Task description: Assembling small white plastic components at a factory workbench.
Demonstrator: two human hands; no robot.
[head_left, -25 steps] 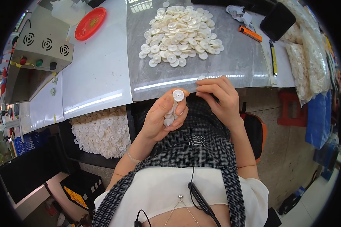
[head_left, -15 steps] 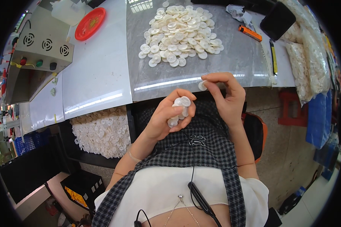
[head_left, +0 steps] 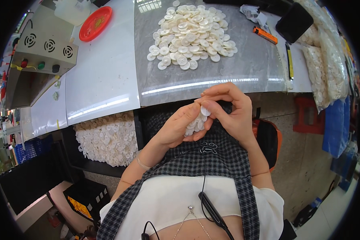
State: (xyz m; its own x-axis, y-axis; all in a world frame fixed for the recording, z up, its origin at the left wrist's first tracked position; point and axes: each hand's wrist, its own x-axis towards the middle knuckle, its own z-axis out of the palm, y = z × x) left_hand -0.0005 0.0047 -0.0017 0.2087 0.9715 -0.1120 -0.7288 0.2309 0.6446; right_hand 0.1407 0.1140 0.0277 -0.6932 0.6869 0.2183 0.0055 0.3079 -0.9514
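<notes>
Grey table (head_left: 252, 64) — white discs (head_left: 195, 125) in left grip (head_left: 175, 128)

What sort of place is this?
Probably a small-parts workshop: a heap of white discs lies on the worktop, small white parts are massed below its near edge, and a metal machine has coloured buttons.

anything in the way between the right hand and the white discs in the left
Nothing visible: the right hand is right at the upper end of the discs in the left hand.
</notes>
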